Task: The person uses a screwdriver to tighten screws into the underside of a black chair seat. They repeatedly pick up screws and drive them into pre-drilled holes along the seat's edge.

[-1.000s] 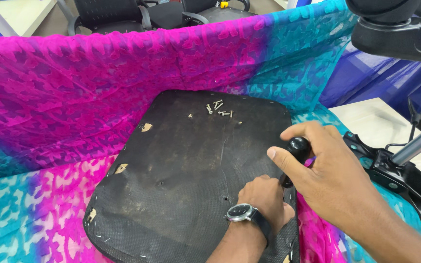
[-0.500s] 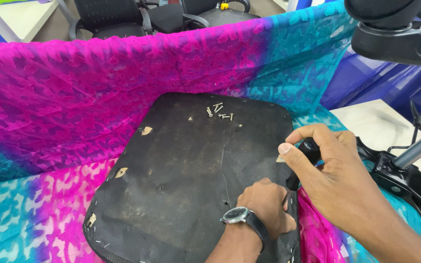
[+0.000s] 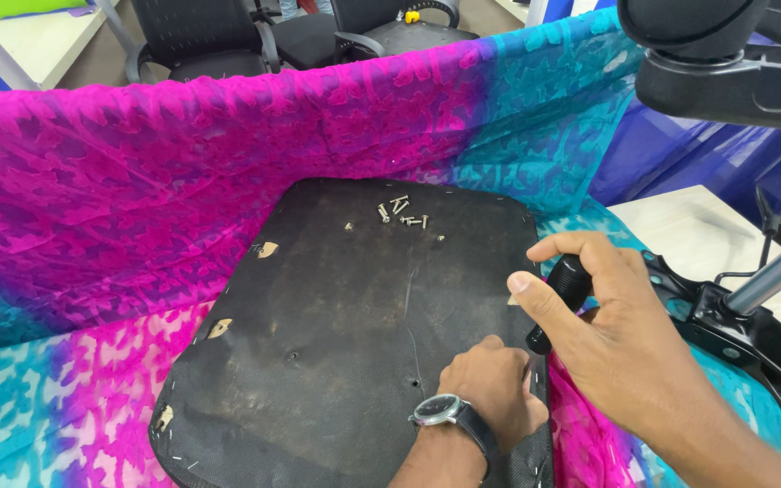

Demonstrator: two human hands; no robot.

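A black seat board (image 3: 345,334) lies underside up on pink and teal fabric (image 3: 137,181). My right hand (image 3: 616,343) grips the black handle of a screwdriver (image 3: 568,282), which stands upright at the board's right edge. My left hand (image 3: 492,398), with a watch on the wrist, rests as a closed fist on the board just beside the screwdriver's shaft. The tip is hidden behind this hand, and I cannot tell whether the fingers pinch anything. Several loose screws (image 3: 399,213) lie near the board's far edge.
A black metal chair mechanism with a gas cylinder (image 3: 743,316) lies to the right. A black chair part (image 3: 725,54) hangs over the top right corner. Office chairs (image 3: 219,36) stand behind the fabric. Small tears and staples mark the board's left edge.
My right hand has shifted its grip a little on the screwdriver handle, with the thumb now stretched out. The left fist has stayed in place.
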